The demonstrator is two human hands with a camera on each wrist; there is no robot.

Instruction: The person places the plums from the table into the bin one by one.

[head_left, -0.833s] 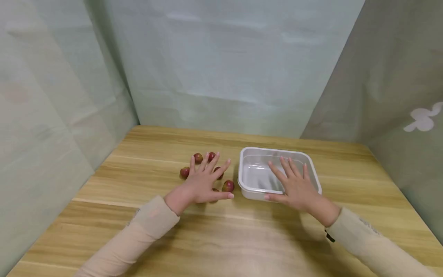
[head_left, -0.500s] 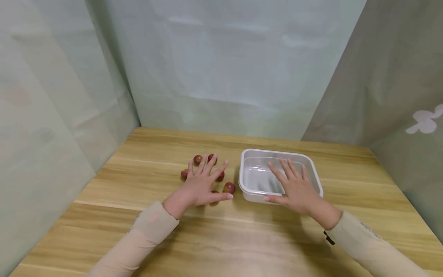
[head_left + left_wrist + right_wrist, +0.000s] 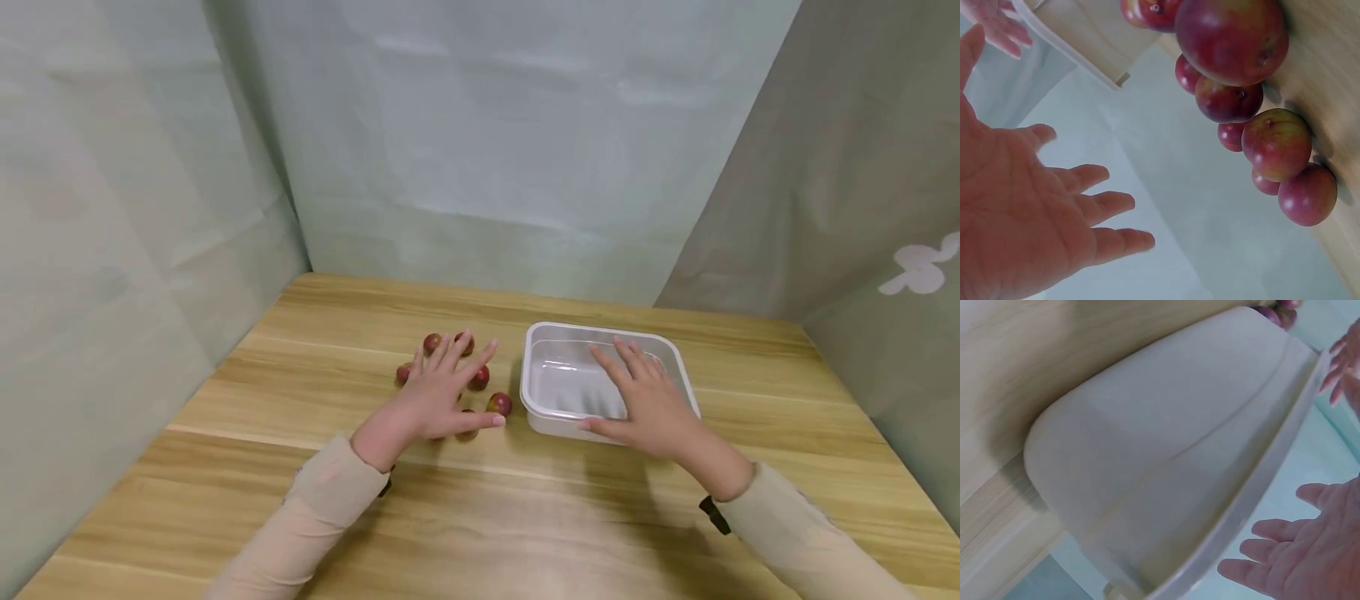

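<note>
Several small red plums [image 3: 498, 403] [image 3: 1232, 39] lie in a cluster on the wooden table [image 3: 480, 517]. My left hand [image 3: 442, 392] [image 3: 1029, 219] hovers flat above them with fingers spread, holding nothing. To their right stands a clear plastic container [image 3: 534, 367] [image 3: 1147, 462], with nothing showing inside it. Over the container's near right part, my right hand [image 3: 645, 400] [image 3: 1297, 550] is spread flat, fingers straight, gripping nothing.
Pale green cloth walls [image 3: 480, 150] close in the table on the left, back and right. The table's wood runs bare in front of my arms. Both forearms wear beige sleeves [image 3: 315, 517].
Both hands have stayed spread over the plums and the container. The right hand has shifted slightly to the right and forward; the view has shifted a little.
</note>
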